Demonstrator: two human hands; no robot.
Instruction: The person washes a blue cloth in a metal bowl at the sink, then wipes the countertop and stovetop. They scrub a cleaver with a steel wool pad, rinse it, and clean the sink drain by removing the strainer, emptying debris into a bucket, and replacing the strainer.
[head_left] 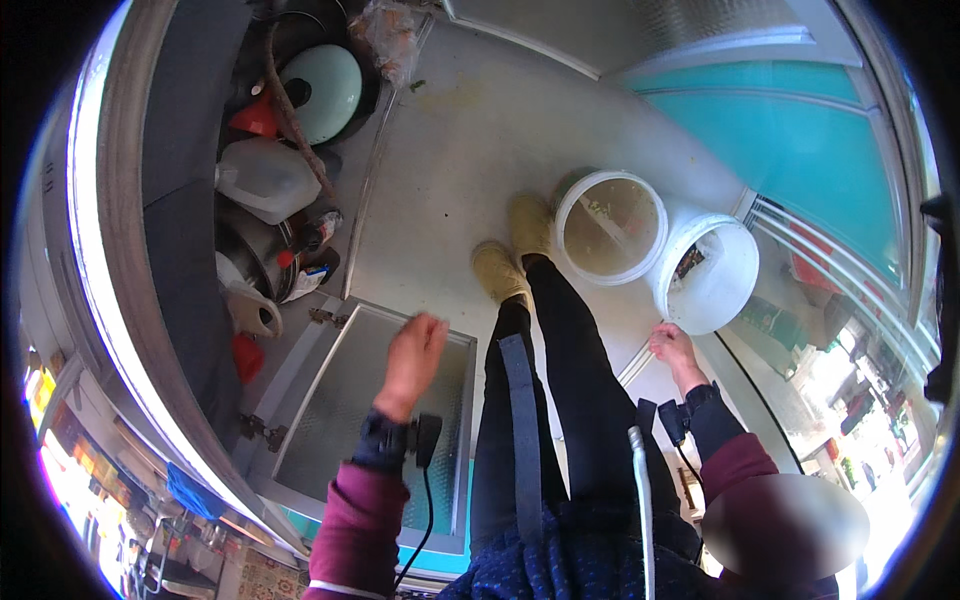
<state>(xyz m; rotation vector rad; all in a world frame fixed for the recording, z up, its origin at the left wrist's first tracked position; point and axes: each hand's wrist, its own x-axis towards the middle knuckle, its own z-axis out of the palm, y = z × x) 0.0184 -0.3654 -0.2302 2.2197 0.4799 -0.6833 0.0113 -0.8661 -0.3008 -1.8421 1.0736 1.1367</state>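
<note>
My left hand (418, 352) hovers over the open cabinet door (345, 400) with its frosted glass panel. Its fingers are curled in, slightly blurred, and nothing shows in them. To the right, my right hand (674, 350) is just below the near side of a white bucket (737, 300), its fingers bent inward with no object visible; whether it touches the bucket I cannot tell. Some dark scraps lie inside that bucket. Beside it stands a second white bucket (660, 240) with murky contents and a few green bits.
At the left, the open cabinet holds a pale green lid (325, 95), a translucent plastic jug (268, 180), a dark pot (250, 240) and a clear plastic bag (388, 40). My shoes (500, 272) stand on the grey floor (440, 180). A teal cabinet front (775, 140) borders the right.
</note>
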